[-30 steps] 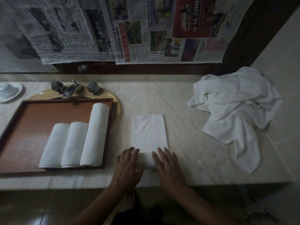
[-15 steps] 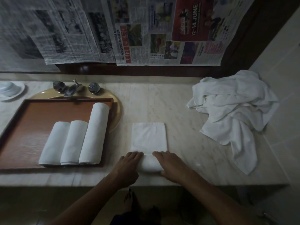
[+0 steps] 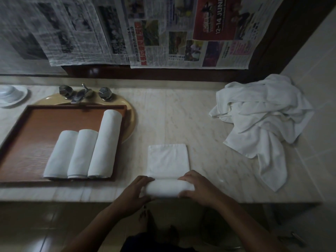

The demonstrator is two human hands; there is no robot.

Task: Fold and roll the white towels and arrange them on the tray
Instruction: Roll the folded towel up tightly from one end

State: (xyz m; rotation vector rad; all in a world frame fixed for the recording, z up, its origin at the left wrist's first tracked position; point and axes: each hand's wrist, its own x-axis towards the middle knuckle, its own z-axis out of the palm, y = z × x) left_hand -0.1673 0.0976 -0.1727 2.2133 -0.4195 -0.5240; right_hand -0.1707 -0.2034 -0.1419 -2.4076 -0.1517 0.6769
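Note:
A folded white towel (image 3: 168, 159) lies on the marble counter, its near end rolled into a thick cylinder (image 3: 168, 188). My left hand (image 3: 136, 190) grips the roll's left end and my right hand (image 3: 197, 188) grips its right end, fingers curled over the top. A brown wooden tray (image 3: 36, 128) sits to the left, holding three rolled white towels (image 3: 85, 151) side by side; the right one is longest.
A heap of loose white towels (image 3: 261, 120) lies at the counter's right, by the tiled wall. Behind the tray are a beige sink rim (image 3: 130, 117), a chrome tap (image 3: 83, 92) and a white dish (image 3: 11, 95). Newspapers (image 3: 163, 33) hang above.
My hands went from lying flat on the towel's near edge to curling round it, and the roll has grown thicker, moving away from me over the flat part.

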